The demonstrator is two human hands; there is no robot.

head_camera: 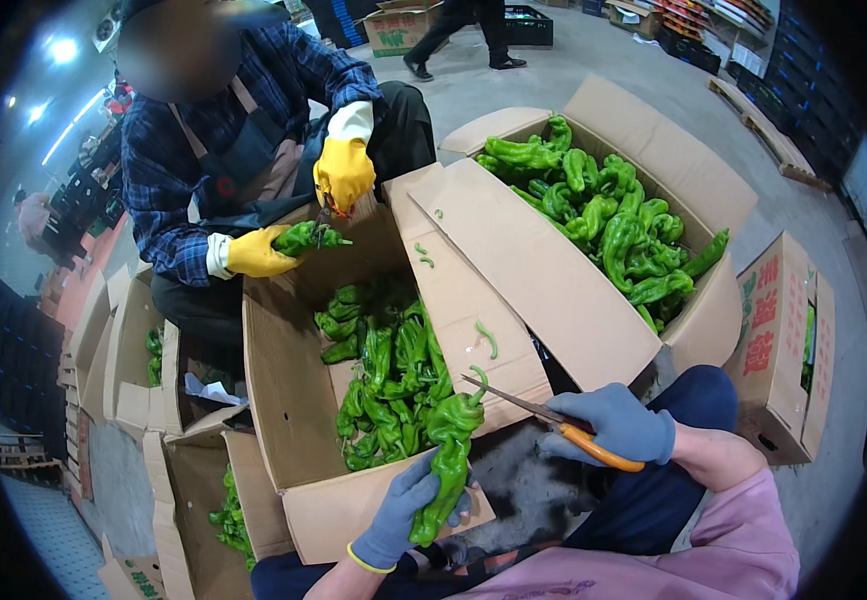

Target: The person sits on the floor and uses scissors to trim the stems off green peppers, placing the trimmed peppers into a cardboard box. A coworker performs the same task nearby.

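A long wrinkled green pepper (452, 442) with its curved stem upward is held in my left hand (407, 506), which wears a grey-blue glove. In the matching glove, my right hand (609, 424) grips scissors (591, 444) with orange handles. Their blades point left, with the tips close to the pepper's stem. Beyond the pepper stands an open cardboard box (298, 405) with many green peppers (396, 375) inside. On its flap (471, 300) lie several cut stem pieces (487, 337).
A second cardboard box (703, 322), heaped with peppers, stands at the right. Across from me a person (246, 142) in yellow gloves trims a pepper (306, 238). Smaller boxes (200, 480) with peppers stand at left. A printed carton (778, 360) is at far right. Someone walks behind.
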